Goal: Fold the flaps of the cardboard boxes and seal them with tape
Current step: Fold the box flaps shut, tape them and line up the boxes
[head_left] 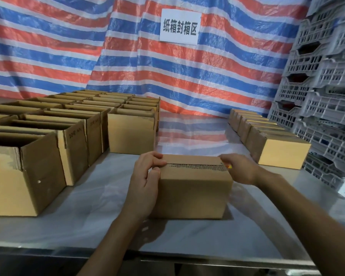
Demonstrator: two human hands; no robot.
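Observation:
A small cardboard box (193, 193) stands on the steel table (84, 228) in front of me, its top flaps folded down so they meet along a seam (195, 166). My left hand (145, 182) grips the box's left end, with fingers pressed on top at the seam. My right hand (240, 169) is curled at the right end of the seam. A small red and yellow item (229, 166) peeks out from under its fingers, mostly hidden. I cannot make out any tape on the seam.
Several open-topped cardboard boxes (38, 156) fill the table's left side, one (131, 134) just behind my left hand. A row of closed boxes (283, 154) lines the right. Stacked grey plastic crates (327, 108) stand at far right. A striped tarp with a paper sign (180, 26) hangs behind.

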